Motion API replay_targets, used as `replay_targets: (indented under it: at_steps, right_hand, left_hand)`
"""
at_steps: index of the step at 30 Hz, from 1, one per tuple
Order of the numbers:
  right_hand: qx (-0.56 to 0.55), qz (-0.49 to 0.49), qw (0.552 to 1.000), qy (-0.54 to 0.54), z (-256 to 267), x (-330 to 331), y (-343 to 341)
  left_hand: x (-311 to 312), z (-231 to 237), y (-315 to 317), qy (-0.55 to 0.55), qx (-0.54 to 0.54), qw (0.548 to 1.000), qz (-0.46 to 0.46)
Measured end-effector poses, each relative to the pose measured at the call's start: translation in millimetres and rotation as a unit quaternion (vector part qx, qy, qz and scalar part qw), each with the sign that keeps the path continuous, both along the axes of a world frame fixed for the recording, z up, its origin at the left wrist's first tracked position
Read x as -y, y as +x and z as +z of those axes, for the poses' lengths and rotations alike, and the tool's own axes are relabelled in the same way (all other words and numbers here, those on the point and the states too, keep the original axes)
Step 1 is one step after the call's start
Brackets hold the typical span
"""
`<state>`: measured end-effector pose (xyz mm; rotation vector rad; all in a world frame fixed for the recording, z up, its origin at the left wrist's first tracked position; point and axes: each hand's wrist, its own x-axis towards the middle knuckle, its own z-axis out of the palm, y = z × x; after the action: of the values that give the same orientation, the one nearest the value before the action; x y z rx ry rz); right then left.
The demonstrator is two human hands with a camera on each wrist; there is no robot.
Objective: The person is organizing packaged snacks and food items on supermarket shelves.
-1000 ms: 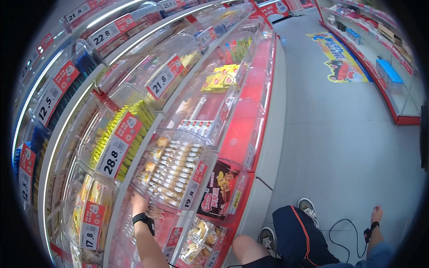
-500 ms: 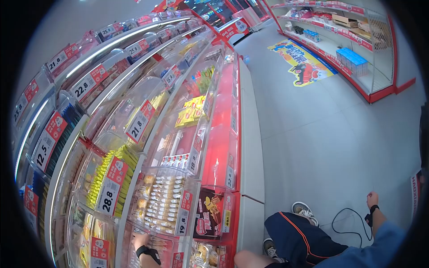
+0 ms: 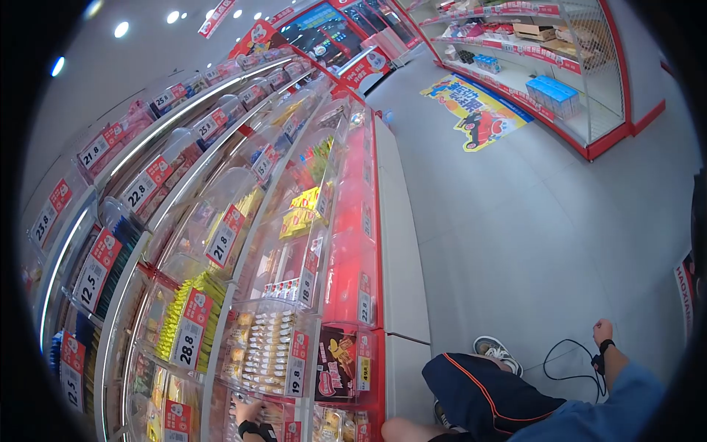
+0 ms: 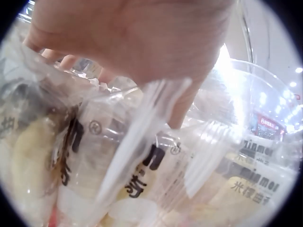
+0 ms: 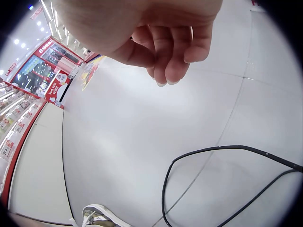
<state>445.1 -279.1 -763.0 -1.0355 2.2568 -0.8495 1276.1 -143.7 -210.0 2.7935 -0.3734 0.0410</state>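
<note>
Reference point: the 19.8 price tag [image 3: 297, 361] on the lower shelving, head view.

Left hand [image 3: 247, 409]: just below and left of the 19.8 tag, inside a clear-fronted compartment. The left wrist view puts it directly over a cluster of clear-wrapped packets [image 4: 90, 156], its fingers partly hidden behind the crinkled film. Cannot tell whether it grips a packet.

Print on the packets: black Chinese characters and Latin letters, blurred and incomplete; an ® mark is legible.

Right hand [image 3: 602, 333]: well apart from the 19.8 tag, to its right, above the grey floor [image 3: 490, 258]. Fingers loosely curled, holding nothing. A black cable [image 5: 236, 147] loops across the floor near it.

Labels around the 19.8 tag:
- Left: 28.8 tag [image 3: 193, 328], on yellow-green packets [image 3: 177, 313].
- Above and left: 21.8 tag [image 3: 225, 236]; further left, 12.5 tag [image 3: 99, 270].
- Just above: 18.8 tag [image 3: 307, 277].
- Above and right: 22.8 tag [image 3: 364, 298], on a red compartment.
- Immediately right: dark brown package [image 3: 336, 365], Chinese lettering on pink, too small to read.
- Far right, at the view's edge: white panel [image 3: 685, 295] lettered "HAOXIAN", the rest cut off.
</note>
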Motion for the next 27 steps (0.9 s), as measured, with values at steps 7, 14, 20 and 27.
replay_targets:
  at_steps: [7,14,20,27]
  right_hand:
    - [0.006,0.006,1.0,0.02,-44,11,-23]
    - [0.088,0.099,0.99,0.048,-9,19,-11]
    - [0.118,0.137,0.98,0.088,-9,37,-4]
    - [0.121,0.155,0.978,0.073,2,44,-4]
  left_hand:
    - [-27,18,-27,-0.04,0.085,0.995,-0.017]
    - [-63,33,-48,-0.212,0.008,0.97,-0.118]
    - [-72,31,-78,-0.251,0.025,0.959,-0.13]
    - [-78,23,-73,-0.258,0.071,0.954,-0.136]
